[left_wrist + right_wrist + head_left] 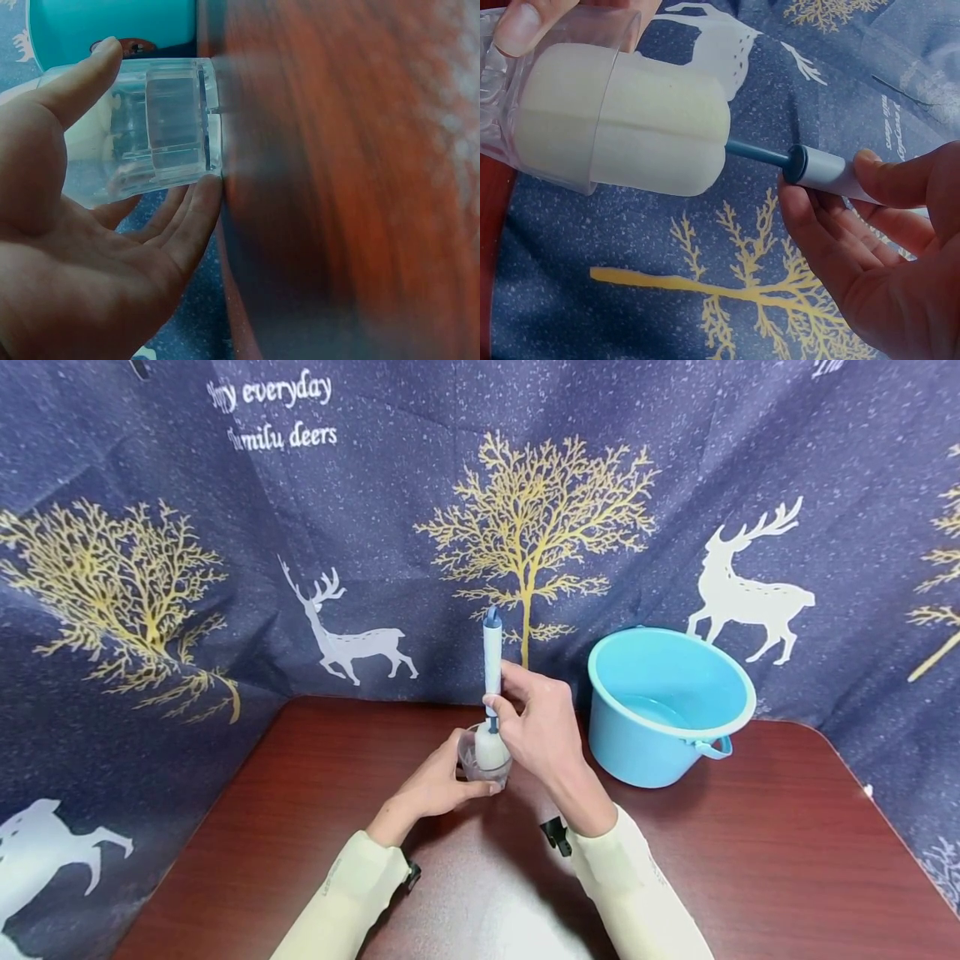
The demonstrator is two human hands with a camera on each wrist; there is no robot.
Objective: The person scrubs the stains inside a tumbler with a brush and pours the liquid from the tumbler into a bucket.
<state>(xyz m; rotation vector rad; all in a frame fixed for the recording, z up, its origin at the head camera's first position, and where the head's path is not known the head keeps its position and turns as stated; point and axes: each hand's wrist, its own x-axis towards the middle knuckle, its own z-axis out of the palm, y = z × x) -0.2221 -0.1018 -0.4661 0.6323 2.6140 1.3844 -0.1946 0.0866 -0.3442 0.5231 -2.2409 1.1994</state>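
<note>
A clear cup (pixel 176 120) stands upright on the table, and my left hand (pixel 438 783) holds it, thumb on the near side and fingers round the other. In the left wrist view the left hand (pixel 97 225) cradles the cup's side near its base. My right hand (pixel 542 720) grips the pale blue handle of a sponge cup brush (pixel 492 664), held upright above the cup. Its white sponge head (pixel 660 124) sits partly inside the cup, the upper part showing above the rim. The right wrist view has the right hand's (pixel 885 232) thumb and fingers round the handle.
A light blue bucket (pixel 645 752) with a side handle stands on the reddish-brown table (pixel 300 860), right of the right hand. Behind the table hangs a dark blue cloth (pixel 375 527) printed with deer and trees.
</note>
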